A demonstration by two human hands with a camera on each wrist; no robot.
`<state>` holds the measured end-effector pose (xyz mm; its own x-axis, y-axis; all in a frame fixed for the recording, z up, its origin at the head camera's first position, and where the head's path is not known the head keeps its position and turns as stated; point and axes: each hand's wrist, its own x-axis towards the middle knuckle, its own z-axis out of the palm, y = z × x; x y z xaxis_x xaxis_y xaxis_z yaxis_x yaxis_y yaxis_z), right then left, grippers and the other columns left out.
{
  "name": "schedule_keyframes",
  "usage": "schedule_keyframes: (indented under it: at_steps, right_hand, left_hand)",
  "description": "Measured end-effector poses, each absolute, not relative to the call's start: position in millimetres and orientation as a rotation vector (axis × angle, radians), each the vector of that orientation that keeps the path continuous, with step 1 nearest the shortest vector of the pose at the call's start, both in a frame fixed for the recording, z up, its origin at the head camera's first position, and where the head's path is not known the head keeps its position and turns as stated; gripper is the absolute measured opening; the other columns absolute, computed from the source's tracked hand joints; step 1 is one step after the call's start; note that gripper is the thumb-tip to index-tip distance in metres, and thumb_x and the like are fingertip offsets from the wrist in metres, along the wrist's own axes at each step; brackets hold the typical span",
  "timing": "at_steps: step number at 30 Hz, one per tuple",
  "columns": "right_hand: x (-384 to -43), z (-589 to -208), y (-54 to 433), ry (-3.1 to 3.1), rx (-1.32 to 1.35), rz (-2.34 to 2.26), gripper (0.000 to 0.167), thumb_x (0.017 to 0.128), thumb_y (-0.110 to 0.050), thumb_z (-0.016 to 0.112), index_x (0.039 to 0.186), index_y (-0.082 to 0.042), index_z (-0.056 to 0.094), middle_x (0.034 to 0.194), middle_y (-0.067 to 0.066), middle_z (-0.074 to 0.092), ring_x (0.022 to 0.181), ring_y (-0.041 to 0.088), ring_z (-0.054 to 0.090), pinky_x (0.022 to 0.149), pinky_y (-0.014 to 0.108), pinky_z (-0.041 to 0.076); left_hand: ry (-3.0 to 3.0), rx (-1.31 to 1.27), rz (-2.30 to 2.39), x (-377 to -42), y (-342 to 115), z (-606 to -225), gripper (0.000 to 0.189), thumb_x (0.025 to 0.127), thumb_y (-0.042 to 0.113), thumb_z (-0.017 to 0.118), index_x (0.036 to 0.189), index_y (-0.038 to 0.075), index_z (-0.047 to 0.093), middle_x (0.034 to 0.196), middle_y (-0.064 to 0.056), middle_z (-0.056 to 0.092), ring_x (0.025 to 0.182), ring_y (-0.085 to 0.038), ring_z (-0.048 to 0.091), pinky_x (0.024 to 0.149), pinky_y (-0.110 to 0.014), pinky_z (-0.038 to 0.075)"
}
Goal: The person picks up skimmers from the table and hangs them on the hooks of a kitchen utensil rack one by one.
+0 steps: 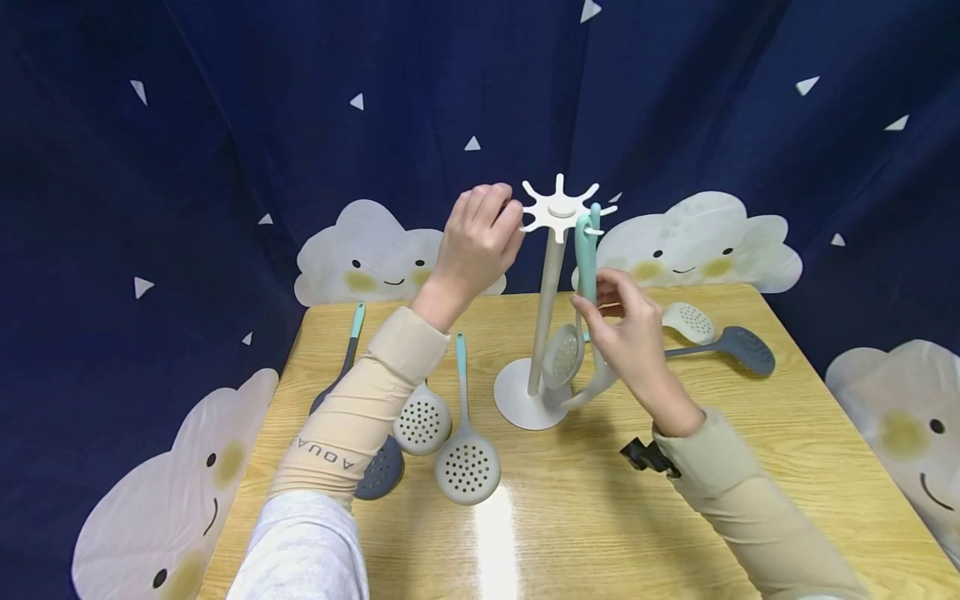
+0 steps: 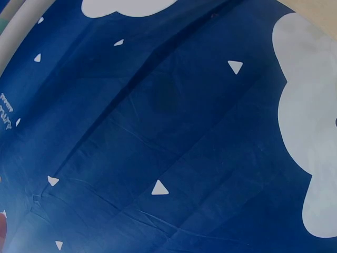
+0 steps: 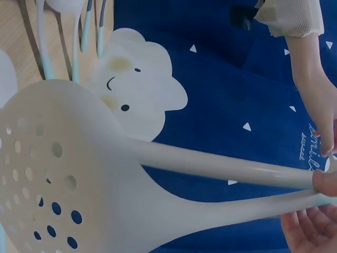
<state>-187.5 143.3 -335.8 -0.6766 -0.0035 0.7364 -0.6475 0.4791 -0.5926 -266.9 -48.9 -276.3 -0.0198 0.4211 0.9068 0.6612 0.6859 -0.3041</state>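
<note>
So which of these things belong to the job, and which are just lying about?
Seemingly in use:
white rack
turquoise-handled utensils at its hooks
right grip, pinching there

Lying about, though perhaps awaiting their turn:
loose pale skimmers
loose dark utensils

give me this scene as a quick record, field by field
stand: upright on the wooden table, white pronged top
left hand: fingers pinching a prong of the stand
right hand: gripping a teal-handled utensil hooked on the stand; second utensil beside it
left of stand: large beige skimmer, small beige skimmer, dark skimmer partly hidden by the sleeve
right of stand: pale perforated utensil, dark perforated utensil
backdrop: navy curtain
</note>
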Motion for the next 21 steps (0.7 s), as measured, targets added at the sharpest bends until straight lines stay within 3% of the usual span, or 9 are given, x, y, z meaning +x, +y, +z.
schedule_keyframes:
  at_steps: [21]
  right_hand:
    - [-186.7,-339.4,126.8,-2.075,0.413,1.282,0.030,0.078,-0.001,0.069,0.104,0.008,0.056,0.081,0.020,0.063,0.070,0.023,0.063,0.063,0.007,0.045]
  left_hand:
    - [-1.650,-0.892,-0.245,-265.4,-48.6,-276.0,0.007,0.078,0.001,0.057,0.082,-0.001,0.051,0.090,-0.014,0.054,0.080,-0.029,0.051,0.072,-0.035,0.044]
